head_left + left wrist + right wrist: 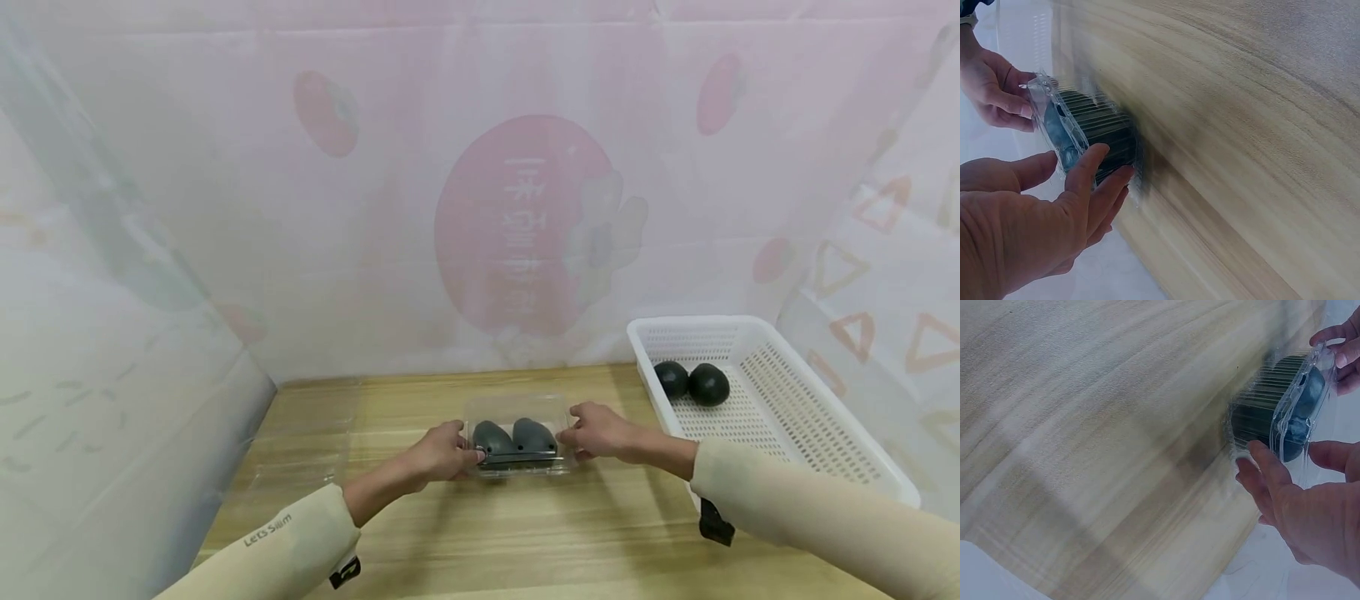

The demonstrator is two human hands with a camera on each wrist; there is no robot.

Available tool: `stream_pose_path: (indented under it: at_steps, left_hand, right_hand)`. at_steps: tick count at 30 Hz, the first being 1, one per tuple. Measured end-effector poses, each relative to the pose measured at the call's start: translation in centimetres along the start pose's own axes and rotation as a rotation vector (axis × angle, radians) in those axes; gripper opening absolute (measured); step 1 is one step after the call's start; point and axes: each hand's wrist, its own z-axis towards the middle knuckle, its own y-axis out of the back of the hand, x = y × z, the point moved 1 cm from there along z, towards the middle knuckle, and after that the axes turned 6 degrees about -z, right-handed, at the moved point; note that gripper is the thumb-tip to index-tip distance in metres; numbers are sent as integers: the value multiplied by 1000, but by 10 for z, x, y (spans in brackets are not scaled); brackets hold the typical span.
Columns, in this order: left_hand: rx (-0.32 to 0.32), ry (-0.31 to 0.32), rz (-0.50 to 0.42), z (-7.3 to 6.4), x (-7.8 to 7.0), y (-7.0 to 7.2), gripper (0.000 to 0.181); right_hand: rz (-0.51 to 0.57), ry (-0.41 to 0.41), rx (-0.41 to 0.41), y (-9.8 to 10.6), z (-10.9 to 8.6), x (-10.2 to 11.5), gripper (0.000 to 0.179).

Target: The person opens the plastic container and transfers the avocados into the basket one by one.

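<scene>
A clear plastic clamshell box (517,468) holds two dark green, egg-shaped fruits that look like avocados (533,437). Its lid lies down over them, and ribbed walls (1107,128) show in the left wrist view. My left hand (437,452) grips the box's left end, with the thumb near the front rim and fingers along the side. At the opposite end my right hand (600,432) holds the box between thumb and fingers. Whether the box touches the table cannot be told.
At the right stands a white perforated basket (780,417) with two more dark fruits (708,385) in its far left corner. Clear plastic packaging (303,433) lies on the wooden table (480,542) at left. Printed cloth (360,208) hangs behind and along both sides.
</scene>
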Motion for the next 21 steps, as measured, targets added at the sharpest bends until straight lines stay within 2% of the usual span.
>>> stream_pose_path:
  at_steps: [3, 6, 9, 14, 16, 18, 21]
  left_hand:
    - [-1, -8, 0, -1, 1, -1, 76]
    - [1, -10, 0, -1, 1, 0, 77]
    - [-3, -27, 70, -1, 0, 1, 78]
    - [-2, -46, 199, -1, -2, 3, 82]
    - [-1, -55, 223, -1, -4, 4, 84]
    - [-19, -84, 268, 1, -4, 3, 83]
    - [-79, -168, 372, 4, -6, 0, 75]
  right_hand:
    - [9, 3, 3, -1, 0, -2, 43]
    - [24, -4, 6, -2, -2, -2, 54]
    - [27, -5, 15, 0, -3, -2, 61]
    - [15, 4, 33, 1, -2, -3, 28]
    - [1, 3, 37, 2, -2, -5, 24]
    - [-3, -4, 41, 3, -3, -7, 35]
    - [7, -17, 69, 6, -5, -9, 62]
